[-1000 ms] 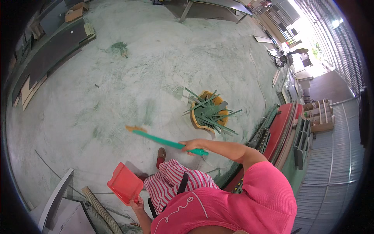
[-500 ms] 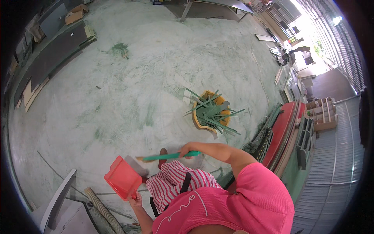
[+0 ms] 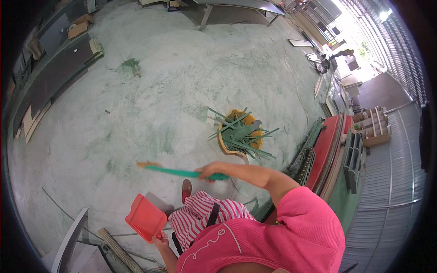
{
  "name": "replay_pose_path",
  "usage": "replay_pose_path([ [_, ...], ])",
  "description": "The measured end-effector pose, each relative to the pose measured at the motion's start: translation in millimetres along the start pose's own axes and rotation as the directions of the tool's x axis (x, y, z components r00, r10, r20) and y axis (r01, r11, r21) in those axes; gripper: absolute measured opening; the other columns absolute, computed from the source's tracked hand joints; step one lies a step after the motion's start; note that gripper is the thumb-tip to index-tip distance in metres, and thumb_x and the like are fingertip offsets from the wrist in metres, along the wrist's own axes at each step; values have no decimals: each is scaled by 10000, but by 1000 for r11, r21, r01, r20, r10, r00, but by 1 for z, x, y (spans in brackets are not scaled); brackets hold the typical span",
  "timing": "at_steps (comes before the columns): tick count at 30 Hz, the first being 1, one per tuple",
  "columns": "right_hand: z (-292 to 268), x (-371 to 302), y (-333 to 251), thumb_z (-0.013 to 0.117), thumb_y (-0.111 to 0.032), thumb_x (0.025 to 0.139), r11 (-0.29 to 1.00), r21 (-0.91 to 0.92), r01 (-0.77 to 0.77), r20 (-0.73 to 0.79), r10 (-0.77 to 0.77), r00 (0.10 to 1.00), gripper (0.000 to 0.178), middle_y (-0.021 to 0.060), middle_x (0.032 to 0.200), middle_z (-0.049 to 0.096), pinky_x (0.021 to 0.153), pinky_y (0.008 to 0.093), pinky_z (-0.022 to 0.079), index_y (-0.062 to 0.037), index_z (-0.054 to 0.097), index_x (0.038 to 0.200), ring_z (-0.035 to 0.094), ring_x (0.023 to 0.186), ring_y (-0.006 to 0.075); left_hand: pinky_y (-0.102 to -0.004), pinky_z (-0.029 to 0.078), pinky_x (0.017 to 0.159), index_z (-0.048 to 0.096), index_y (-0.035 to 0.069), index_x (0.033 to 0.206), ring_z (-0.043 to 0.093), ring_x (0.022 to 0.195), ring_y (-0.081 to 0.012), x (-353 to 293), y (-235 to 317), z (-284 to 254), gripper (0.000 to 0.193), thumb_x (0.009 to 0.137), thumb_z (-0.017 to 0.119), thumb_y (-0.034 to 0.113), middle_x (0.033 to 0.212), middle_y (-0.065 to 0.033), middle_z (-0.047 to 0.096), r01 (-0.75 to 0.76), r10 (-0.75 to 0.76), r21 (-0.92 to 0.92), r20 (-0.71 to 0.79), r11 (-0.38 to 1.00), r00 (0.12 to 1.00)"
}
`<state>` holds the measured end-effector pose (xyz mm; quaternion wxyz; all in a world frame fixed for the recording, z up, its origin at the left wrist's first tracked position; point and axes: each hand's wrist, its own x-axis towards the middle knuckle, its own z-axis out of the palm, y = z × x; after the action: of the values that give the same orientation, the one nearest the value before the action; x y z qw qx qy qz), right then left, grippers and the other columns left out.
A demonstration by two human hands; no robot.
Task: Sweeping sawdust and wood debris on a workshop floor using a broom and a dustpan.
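Observation:
My right hand (image 3: 209, 171) is closed round the green handle of a hand brush (image 3: 175, 172), held out level above the floor. Its tan bristle end points left. Lower down, my left hand (image 3: 160, 240) grips the short handle of a red dustpan (image 3: 146, 217), whose pan tilts up and away from me. No sweepings show in the pan. Ahead of my right hand stands a yellow tub (image 3: 223, 144) heaped with green strips (image 3: 243, 132), several sticking out over its rim.
A green clump with a tan piece (image 3: 132, 64) lies on the dusty floor (image 3: 150, 104), far left. Dark panels (image 3: 59, 75) line the left side. Red and green panels (image 3: 325, 148) lean at right. A long table (image 3: 241, 5) stands at the back; a corrugated hose (image 3: 119, 251) lies lower left.
My right hand has moved slightly left and away from me, swinging the brush's bristle end outward over the floor. The dustpan has shifted a little lower in view.

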<state>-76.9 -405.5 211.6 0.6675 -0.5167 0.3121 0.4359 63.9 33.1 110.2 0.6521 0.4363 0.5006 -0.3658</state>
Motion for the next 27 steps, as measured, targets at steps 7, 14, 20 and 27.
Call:
replay_pose_path([
  [7,103,92,23,496,-208,708,983,183,-26,270,-25,963,343,24,548,464,384,251,387,-151,364,1019,444,431,116,-217,373,406,505,41,796,438,424,-131,8,4,7,221,696,410,214,630,-53,531,-134,133,0,61,991,989],
  [14,95,168,42,484,-251,687,913,405,-52,219,-41,975,231,16,456,437,372,244,354,-74,476,540,428,396,106,-224,419,447,506,46,846,548,575,-139,10,34,-4,237,662,454,186,735,-52,568,-206,213,-171,27,964,977],
  [20,-11,92,15,466,-232,724,896,432,103,6,-116,993,353,21,528,408,355,256,354,-110,320,1020,414,417,117,-252,461,532,498,27,868,545,582,-179,-8,23,18,314,608,448,196,735,-75,559,-151,192,-205,198,967,961],
  [27,-69,51,-4,452,-255,721,897,411,164,-217,-79,973,355,46,522,432,383,278,377,-74,321,997,438,433,126,-231,369,408,487,7,856,477,464,-180,4,18,18,373,575,410,241,681,-104,538,-18,33,-177,83,984,996],
])
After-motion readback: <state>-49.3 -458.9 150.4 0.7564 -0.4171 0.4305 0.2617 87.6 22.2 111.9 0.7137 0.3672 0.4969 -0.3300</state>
